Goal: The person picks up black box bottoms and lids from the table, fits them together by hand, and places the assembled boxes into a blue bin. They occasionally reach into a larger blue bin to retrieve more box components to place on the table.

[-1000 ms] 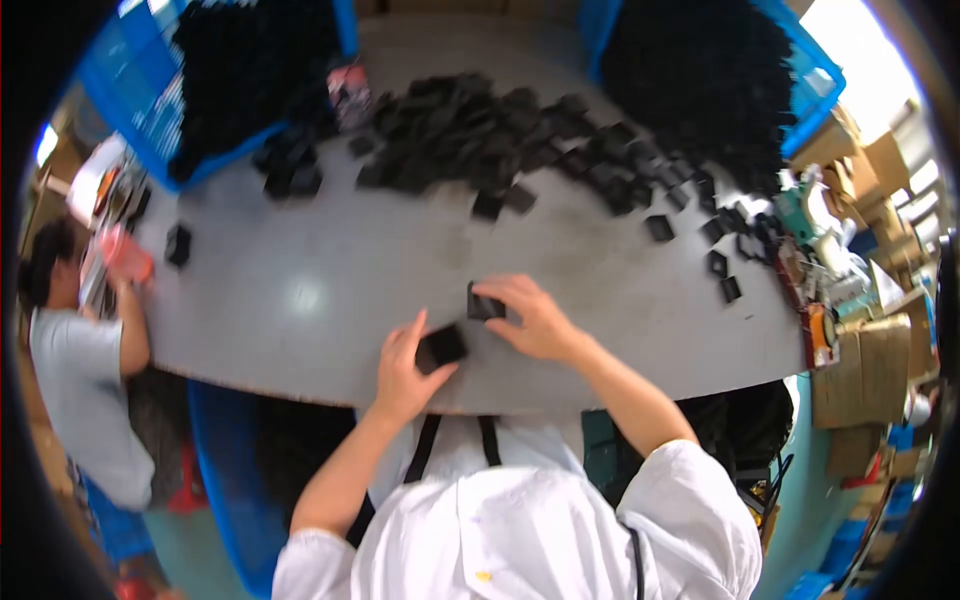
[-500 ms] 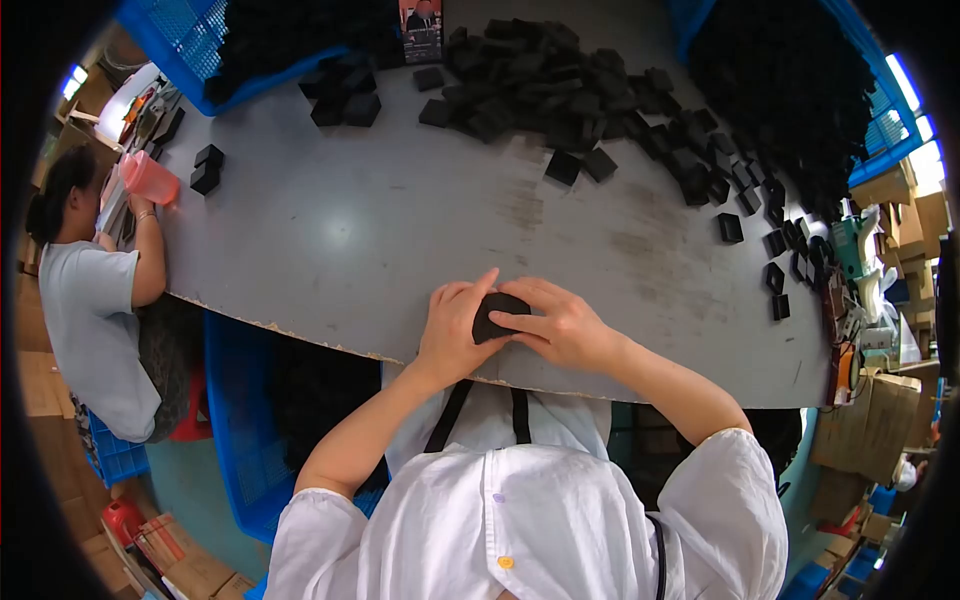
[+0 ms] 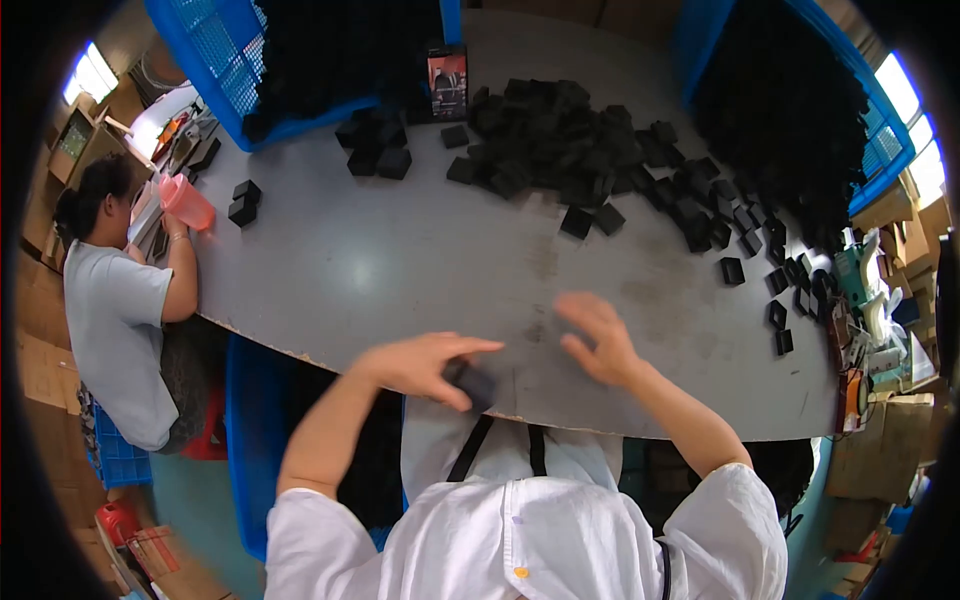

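Observation:
At the near edge of the grey table [image 3: 400, 270], my left hand [image 3: 420, 365] has its thumb and fingers around a dark block [image 3: 470, 385], which is blurred. My right hand [image 3: 600, 345] is raised over the table to the right, fingers apart, holding nothing, also blurred. Farther back lies a heap of black blocks [image 3: 555, 140], with a couple of single blocks [image 3: 577, 222] in front of it.
Blue crates full of black pieces stand at the back left [image 3: 215, 60] and back right [image 3: 885, 150]. A small printed box [image 3: 447, 85] stands between them. A seated person [image 3: 120, 300] is at the left, near a pink container [image 3: 187, 203].
My right hand has let go of the dark block and moved right and away from my left hand. My left hand has shifted left with the block. The camera view has tilted up slightly.

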`<state>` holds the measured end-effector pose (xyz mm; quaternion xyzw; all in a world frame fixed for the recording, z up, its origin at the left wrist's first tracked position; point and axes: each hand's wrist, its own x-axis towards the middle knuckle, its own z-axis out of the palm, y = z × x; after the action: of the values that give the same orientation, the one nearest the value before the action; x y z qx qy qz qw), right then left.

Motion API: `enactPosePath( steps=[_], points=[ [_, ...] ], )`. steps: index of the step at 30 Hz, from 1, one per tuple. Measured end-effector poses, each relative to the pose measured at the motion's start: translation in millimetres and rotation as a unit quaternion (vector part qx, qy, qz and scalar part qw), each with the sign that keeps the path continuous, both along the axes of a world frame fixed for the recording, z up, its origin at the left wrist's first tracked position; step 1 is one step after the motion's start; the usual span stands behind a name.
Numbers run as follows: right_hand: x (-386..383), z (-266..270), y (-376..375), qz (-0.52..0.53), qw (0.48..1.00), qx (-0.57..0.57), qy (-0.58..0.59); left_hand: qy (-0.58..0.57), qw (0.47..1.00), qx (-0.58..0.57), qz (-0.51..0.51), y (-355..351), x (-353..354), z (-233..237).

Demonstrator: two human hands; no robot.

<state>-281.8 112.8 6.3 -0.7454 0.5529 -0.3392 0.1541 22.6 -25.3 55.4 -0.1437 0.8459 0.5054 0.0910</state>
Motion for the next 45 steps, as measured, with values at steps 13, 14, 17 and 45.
enactPosePath(
  steps=[13,14,17,45],
  points=[
    [-68.3,-22.6,-65.8,-0.248,0.944,-0.105,0.191,-0.004,0.682,-0.621,0.386,-237.3,-56.5,-110.5],
    [-66.5,-22.1,-58.4,-0.245,0.946,-0.102,0.187,-0.011,0.683,-0.621,0.385,-224.0,-53.9,-110.0],
    [-66.5,-26.1,-40.3,-0.279,0.932,-0.159,0.166,0.003,0.756,-0.566,0.328,-151.1,-49.4,-70.1],
    [14.2,20.0,-18.2,-0.116,0.969,0.099,-0.193,0.285,0.915,-0.245,0.142,55.1,-81.4,-70.3]
  ],
)
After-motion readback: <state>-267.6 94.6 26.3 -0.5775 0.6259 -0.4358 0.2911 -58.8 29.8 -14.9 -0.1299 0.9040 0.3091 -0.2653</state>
